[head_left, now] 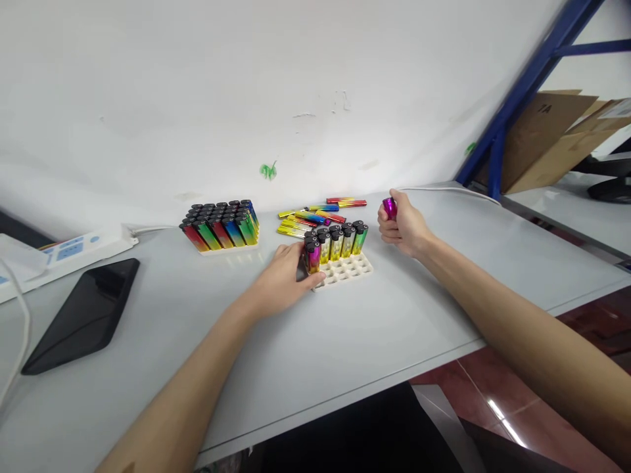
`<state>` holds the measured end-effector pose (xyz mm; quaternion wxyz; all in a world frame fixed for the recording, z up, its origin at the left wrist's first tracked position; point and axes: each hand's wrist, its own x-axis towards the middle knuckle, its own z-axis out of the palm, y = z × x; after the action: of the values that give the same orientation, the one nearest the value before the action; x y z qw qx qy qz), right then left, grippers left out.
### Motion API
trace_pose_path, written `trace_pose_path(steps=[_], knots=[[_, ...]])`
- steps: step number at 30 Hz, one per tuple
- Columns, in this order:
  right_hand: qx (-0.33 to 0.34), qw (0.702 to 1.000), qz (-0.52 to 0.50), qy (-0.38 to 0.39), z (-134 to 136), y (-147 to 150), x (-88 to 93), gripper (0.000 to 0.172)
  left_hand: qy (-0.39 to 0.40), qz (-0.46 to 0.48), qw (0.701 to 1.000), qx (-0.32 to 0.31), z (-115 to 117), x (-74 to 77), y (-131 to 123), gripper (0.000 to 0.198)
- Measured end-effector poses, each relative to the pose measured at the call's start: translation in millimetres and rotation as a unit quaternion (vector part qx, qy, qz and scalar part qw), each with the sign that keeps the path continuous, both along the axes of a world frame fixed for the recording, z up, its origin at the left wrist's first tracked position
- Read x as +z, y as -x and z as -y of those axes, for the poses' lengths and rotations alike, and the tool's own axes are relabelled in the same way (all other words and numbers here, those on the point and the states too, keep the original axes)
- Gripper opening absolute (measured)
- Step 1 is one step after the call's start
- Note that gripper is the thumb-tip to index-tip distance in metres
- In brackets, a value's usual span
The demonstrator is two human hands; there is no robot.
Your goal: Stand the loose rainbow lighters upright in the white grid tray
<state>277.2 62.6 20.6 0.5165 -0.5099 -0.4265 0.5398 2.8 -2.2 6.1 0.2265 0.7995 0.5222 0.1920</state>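
A white tray with rows of holes stands on the table, its back part holding several upright lighters with black tops. My left hand grips the tray's left end, thumb along its front edge, next to a purple-and-yellow lighter. To the right of the tray and above the table, my right hand is closed round a shiny purple lighter; most of it is hidden by the fingers. Behind the tray lies a loose pile of coloured lighters, whose tops I cannot make out.
A second tray packed with upright lighters stands at the left, near the wall. A black phone and a white power strip lie farther left. Blue shelving and cardboard boxes are at the right. The table's front edge runs below my arms.
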Motion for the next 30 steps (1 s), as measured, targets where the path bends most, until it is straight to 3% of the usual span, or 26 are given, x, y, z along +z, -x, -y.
trace_pose_path(steps=[10,15,21,24,27,30], knots=[[0.016,1.0,0.002,-0.008,0,0,0.3,0.043,0.001,-0.001,1.0,-0.002,1,1.4,-1,0.05],[0.003,1.0,0.007,-0.016,1,1,-0.4,0.05,-0.003,-0.008,1.0,0.0,0,0.9,-1,0.053],[0.046,0.991,0.055,-0.112,3,-7,4.4,0.049,0.002,-0.008,1.0,0.002,0,-0.5,0,0.052],[0.029,0.979,0.101,-0.177,6,-16,12.0,0.044,0.0,0.002,1.0,0.002,0,-1.2,0,0.054],[0.023,0.971,0.081,-0.223,12,-20,20.8,0.038,-0.003,0.003,1.0,0.002,0,-0.9,0,0.056],[0.072,0.971,0.043,-0.225,21,-14,26.4,0.031,0.002,-0.005,1.0,0.004,0,-0.2,0,0.051]])
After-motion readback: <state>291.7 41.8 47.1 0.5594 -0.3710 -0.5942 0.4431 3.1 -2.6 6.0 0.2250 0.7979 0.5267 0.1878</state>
